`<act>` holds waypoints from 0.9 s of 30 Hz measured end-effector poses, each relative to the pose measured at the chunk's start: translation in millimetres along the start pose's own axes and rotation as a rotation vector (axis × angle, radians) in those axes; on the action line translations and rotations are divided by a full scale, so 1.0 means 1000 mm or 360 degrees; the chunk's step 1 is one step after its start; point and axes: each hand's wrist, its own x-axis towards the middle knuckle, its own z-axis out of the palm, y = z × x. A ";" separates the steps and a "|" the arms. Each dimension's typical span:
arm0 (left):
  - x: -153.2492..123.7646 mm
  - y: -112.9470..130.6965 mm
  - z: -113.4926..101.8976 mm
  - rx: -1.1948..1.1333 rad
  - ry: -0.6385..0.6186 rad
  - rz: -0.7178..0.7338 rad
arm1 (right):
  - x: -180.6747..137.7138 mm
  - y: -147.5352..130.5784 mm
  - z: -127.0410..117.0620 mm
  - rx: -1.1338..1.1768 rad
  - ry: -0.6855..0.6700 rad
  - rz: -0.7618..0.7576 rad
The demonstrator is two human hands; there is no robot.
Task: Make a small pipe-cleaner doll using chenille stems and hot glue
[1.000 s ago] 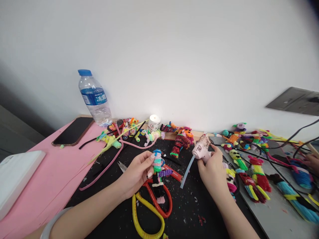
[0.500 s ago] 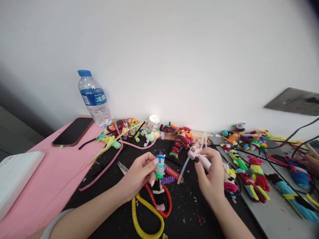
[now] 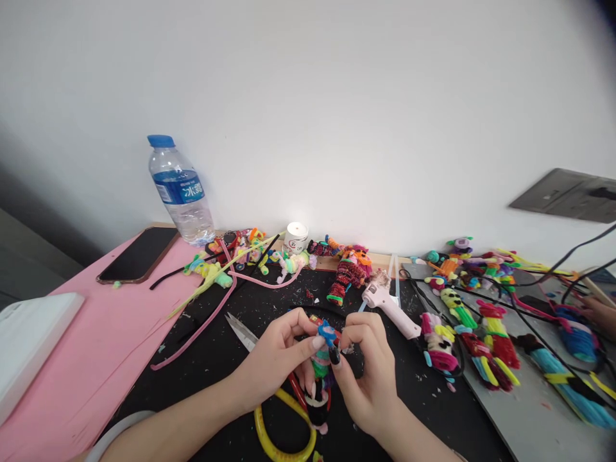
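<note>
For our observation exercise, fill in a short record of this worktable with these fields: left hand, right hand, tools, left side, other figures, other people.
Left hand: holding a pipe-cleaner figure
Right hand: at the figure's blue top
Tools: pale pink glue gun, lying down; scissors, partly hidden by the hands
Left side: phone; water bottle, capped
Other figures: several, including a dark red one
Other people: part of a hand, far right

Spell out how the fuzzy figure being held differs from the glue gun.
The figure is fuzzy and many-coloured; the glue gun is smooth and mostly pale pink. The left hand holds the figure, while the glue gun lies untouched on the black mat. Fingers partly cover the figure; none cover the glue gun. Both show some pink.
</note>
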 end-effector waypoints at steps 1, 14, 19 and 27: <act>0.000 0.000 0.000 0.0000 0.0002 -0.0003 | -0.001 0.001 0.000 0.0021 -0.0011 0.0030; 0.002 -0.002 -0.003 -0.0074 0.0013 -0.0061 | -0.001 0.004 -0.003 0.0215 -0.0119 0.0174; 0.003 -0.002 -0.004 -0.0134 0.0018 -0.0079 | 0.000 0.004 -0.004 0.0204 -0.0142 0.0147; 0.003 -0.002 -0.004 -0.0145 0.0027 -0.0066 | -0.001 0.007 -0.007 0.0070 -0.0183 0.0033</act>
